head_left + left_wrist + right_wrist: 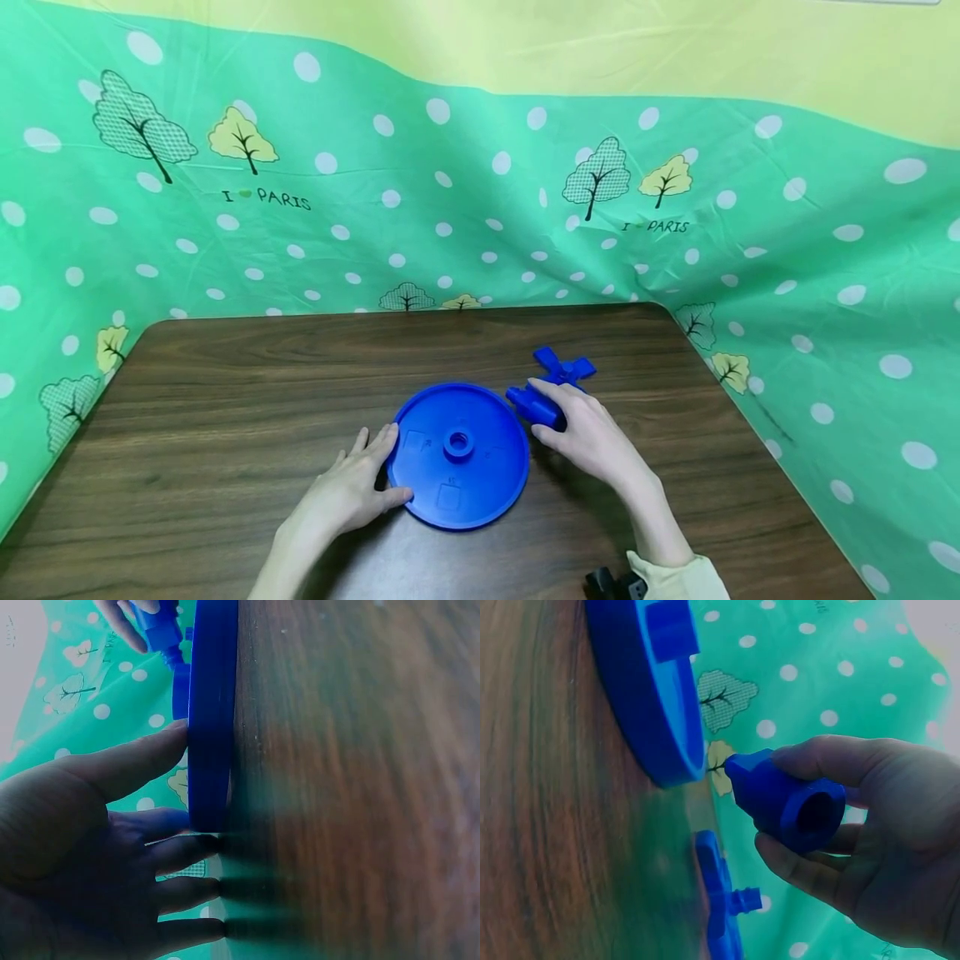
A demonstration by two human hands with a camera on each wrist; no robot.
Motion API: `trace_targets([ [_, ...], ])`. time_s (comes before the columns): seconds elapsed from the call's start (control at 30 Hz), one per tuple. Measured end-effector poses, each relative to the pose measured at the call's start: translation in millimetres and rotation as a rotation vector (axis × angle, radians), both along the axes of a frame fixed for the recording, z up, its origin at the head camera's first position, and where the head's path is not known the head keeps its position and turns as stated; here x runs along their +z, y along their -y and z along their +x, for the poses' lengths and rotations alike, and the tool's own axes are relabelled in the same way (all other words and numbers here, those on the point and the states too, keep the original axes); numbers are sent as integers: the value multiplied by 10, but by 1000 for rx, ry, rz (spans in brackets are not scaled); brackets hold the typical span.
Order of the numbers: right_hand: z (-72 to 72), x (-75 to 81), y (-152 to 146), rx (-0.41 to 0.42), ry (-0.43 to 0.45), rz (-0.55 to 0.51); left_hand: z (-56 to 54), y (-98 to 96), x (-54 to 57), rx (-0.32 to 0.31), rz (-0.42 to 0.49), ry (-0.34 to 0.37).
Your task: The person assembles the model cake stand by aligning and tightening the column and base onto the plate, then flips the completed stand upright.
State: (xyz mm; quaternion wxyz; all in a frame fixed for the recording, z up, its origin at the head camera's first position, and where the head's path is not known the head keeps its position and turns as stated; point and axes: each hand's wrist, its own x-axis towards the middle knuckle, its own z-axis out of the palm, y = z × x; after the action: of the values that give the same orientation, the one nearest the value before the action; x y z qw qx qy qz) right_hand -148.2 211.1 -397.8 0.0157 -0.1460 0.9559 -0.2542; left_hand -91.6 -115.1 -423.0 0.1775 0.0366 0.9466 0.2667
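A round blue plastic base (487, 487) with a raised rim and a short hollow post at its centre lies flat on the table. My left hand (347, 493) rests at its left edge, thumb and index fingertip on the rim, the other fingers spread. In my right hand (600, 440), fingers and thumb grip a hollow blue plastic cylinder (769, 796) with a stepped, narrower end. That end points left, beside the base's right rim, and the open end shows in the right wrist view. Just beyond the right hand lies a blue cross-shaped piece (551, 360) with a short peg, partly hidden by the hand.
The brown wood-grain table (247, 400) has rounded far corners. Green dotted cloth (465, 192) hangs behind it and along both sides. A small black object (617, 583) shows by the right sleeve at the bottom edge.
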Motion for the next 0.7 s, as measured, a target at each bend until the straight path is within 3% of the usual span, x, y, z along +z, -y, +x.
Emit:
trace_targets([
  [0.7,59,186,154,-7,-3,-107,6,-1,22,3,20,10],
])
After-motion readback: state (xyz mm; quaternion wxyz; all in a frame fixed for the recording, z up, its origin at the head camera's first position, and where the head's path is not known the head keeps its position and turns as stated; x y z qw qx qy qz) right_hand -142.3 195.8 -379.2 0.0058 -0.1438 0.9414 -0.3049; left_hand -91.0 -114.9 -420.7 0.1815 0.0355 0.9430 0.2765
